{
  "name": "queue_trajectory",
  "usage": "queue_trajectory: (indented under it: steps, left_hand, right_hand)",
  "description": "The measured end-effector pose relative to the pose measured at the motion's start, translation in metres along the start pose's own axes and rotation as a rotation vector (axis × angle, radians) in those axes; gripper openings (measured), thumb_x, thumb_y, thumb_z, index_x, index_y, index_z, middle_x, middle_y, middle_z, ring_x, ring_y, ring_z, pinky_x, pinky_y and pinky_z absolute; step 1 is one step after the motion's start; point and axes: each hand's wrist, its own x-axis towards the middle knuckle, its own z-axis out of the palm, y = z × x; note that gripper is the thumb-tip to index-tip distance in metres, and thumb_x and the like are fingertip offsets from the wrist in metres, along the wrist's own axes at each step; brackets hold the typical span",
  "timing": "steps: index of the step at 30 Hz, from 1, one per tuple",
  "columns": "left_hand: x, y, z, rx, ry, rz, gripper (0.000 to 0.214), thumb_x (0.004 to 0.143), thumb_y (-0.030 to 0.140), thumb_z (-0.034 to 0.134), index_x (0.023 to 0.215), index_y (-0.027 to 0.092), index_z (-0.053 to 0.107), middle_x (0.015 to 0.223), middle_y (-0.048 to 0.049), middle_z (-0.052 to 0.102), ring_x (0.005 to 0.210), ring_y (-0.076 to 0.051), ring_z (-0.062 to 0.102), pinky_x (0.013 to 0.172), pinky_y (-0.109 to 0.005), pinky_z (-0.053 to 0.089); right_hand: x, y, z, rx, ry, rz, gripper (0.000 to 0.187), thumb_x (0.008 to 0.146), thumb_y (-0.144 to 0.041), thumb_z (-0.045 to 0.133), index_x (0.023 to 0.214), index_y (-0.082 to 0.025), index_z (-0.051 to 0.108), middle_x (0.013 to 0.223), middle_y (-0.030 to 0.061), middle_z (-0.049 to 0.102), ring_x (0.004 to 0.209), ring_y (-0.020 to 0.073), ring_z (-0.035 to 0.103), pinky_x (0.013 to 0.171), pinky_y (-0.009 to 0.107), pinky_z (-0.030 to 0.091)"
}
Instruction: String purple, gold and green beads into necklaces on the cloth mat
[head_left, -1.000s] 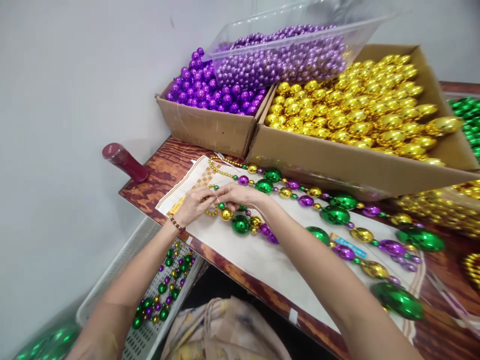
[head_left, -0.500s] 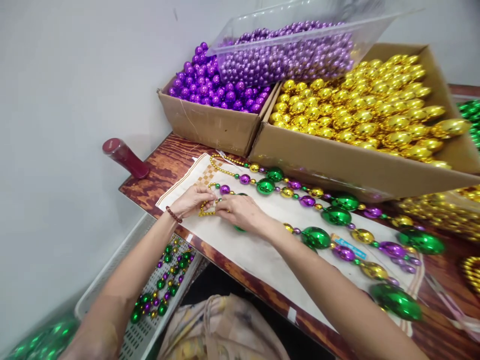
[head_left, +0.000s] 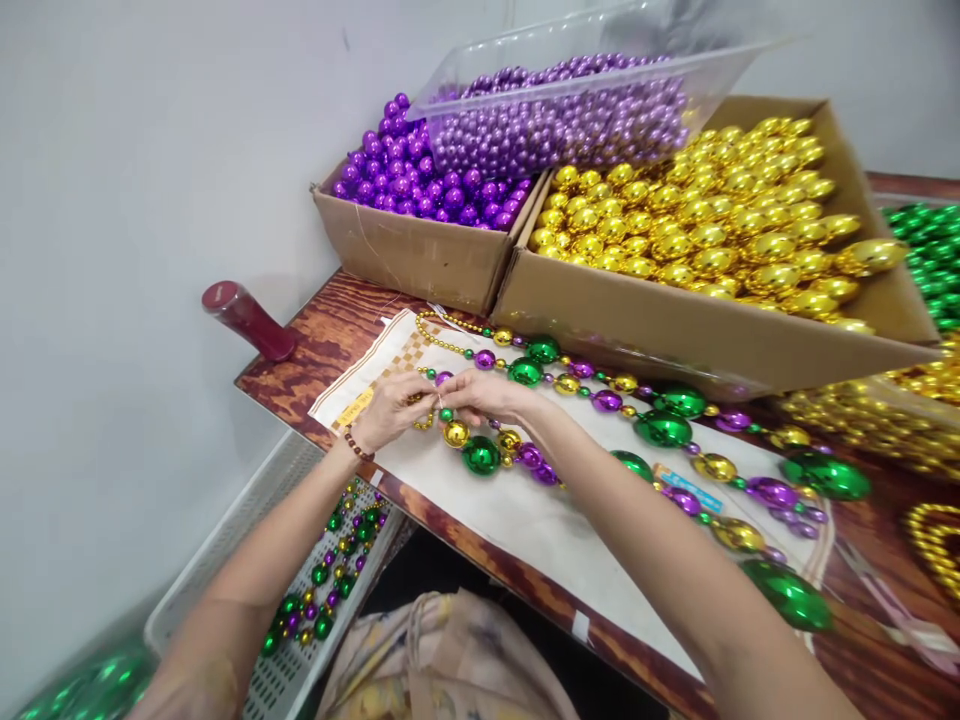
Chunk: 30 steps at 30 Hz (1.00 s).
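Over the white towel (head_left: 450,500), both my hands meet at the end of a bead necklace (head_left: 481,455) of green, gold and purple beads. My left hand (head_left: 394,408), with a brown bead bracelet at the wrist, pinches the small gold beads at the strand's end. The fingers of my right hand (head_left: 480,395) are pinched close beside it at the string, next to a small green bead. The exact grip of the fingertips is too small to make out. Behind my hands, another bead necklace (head_left: 606,401) lies looped along the towel.
Cardboard boxes of purple beads (head_left: 405,165) and gold beads (head_left: 697,230) stand at the back, a clear plastic bin (head_left: 555,120) on top. A dark red cylinder (head_left: 249,320) stands at the left corner. Below is a white basket (head_left: 225,540) of necklaces; scissors (head_left: 892,600) lie right.
My right hand has turned and lifted slightly, and the gold and green beads below it now show. The left hand stays at the strand's end. The view has shifted a little.
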Motion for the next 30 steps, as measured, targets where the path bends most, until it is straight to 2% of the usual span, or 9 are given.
queue_trajectory:
  steps: [6,10,12,16,19,21,24,26,30]
  left_hand:
    - [-0.006,-0.014,0.02,-0.354,0.224,-0.255,0.012,0.081,0.033,0.073,0.084,0.022,0.078,0.082,-0.0041,0.071,0.077,-0.015,0.063,0.073,-0.027,0.047]
    - [-0.003,-0.011,0.03,-0.802,0.34,-0.395,0.015,0.076,0.034,0.079,0.079,0.021,0.074,0.089,-0.0024,0.073,0.09,-0.015,0.066,0.087,-0.028,0.048]
    - [-0.002,-0.007,0.032,-0.999,0.369,-0.436,0.018,0.075,0.035,0.08,0.075,0.02,0.07,0.084,-0.0016,0.073,0.095,-0.017,0.068,0.094,-0.03,0.047]
    - [0.002,0.0,0.036,-1.229,0.422,-0.532,0.021,0.076,0.028,0.08,0.072,0.017,0.063,0.07,0.0013,0.068,0.093,-0.017,0.071,0.094,-0.029,0.047]
    - [0.006,0.006,0.037,-1.331,0.46,-0.558,0.017,0.081,0.023,0.076,0.074,0.017,0.061,0.068,0.0023,0.066,0.09,-0.015,0.071,0.091,-0.026,0.049]
    - [0.01,0.012,0.036,-1.36,0.462,-0.551,0.014,0.083,0.02,0.073,0.075,0.017,0.061,0.065,0.0031,0.064,0.084,-0.013,0.07,0.087,-0.024,0.05]
    - [0.017,0.026,0.035,-1.332,0.415,-0.544,0.011,0.088,0.02,0.067,0.078,0.017,0.062,0.062,0.0036,0.059,0.076,-0.01,0.067,0.083,-0.022,0.051]
    - [0.024,0.038,0.034,-1.256,0.402,-0.557,0.011,0.091,0.021,0.063,0.08,0.018,0.062,0.063,0.0029,0.058,0.072,-0.009,0.064,0.081,-0.023,0.052]
    - [0.043,0.072,0.023,-1.092,0.367,-0.547,0.02,0.097,0.03,0.054,0.082,0.019,0.062,0.065,0.0003,0.058,0.077,-0.013,0.063,0.084,-0.029,0.055]
  right_hand:
    - [-0.004,0.003,0.009,-0.28,0.33,-0.132,0.014,0.086,-0.027,0.058,0.079,-0.017,0.064,0.05,-0.0036,0.057,0.048,0.0121,0.056,0.05,0.022,0.038]
    - [-0.017,-0.004,0.014,-0.799,0.498,-0.224,0.02,0.092,-0.023,0.052,0.08,-0.018,0.069,0.068,0.0018,0.068,0.069,0.0155,0.061,0.062,0.024,0.036]
    - [-0.025,-0.007,0.015,-1.045,0.542,-0.194,0.025,0.094,-0.021,0.049,0.08,-0.017,0.069,0.083,0.0062,0.072,0.079,0.018,0.063,0.063,0.025,0.034]
    - [-0.043,-0.007,0.012,-1.115,0.492,-0.132,0.023,0.093,-0.017,0.049,0.077,-0.017,0.067,0.078,0.0076,0.069,0.074,0.0184,0.061,0.061,0.026,0.03]
    - [-0.061,-0.006,0.006,-1.052,0.398,-0.158,0.026,0.093,-0.017,0.049,0.072,-0.017,0.064,0.069,0.0043,0.065,0.065,0.0159,0.057,0.06,0.026,0.032]
    - [-0.072,-0.009,0.002,-0.884,0.353,-0.278,0.027,0.094,-0.021,0.051,0.071,-0.017,0.064,0.069,0.0035,0.065,0.066,0.0156,0.058,0.064,0.026,0.038]
    - [-0.084,-0.02,0.004,-0.539,0.325,-0.589,0.026,0.094,-0.035,0.057,0.077,-0.019,0.067,0.098,0.007,0.07,0.093,0.0195,0.064,0.084,0.032,0.047]
    - [-0.088,-0.03,0.01,-0.324,0.307,-0.703,0.028,0.092,-0.043,0.061,0.077,-0.02,0.068,0.112,0.0072,0.069,0.108,0.0218,0.062,0.094,0.037,0.047]
    - [-0.099,-0.053,0.021,-0.07,0.304,-0.723,0.036,0.088,-0.056,0.063,0.077,-0.022,0.066,0.09,0.0047,0.071,0.093,0.0206,0.066,0.082,0.035,0.054]
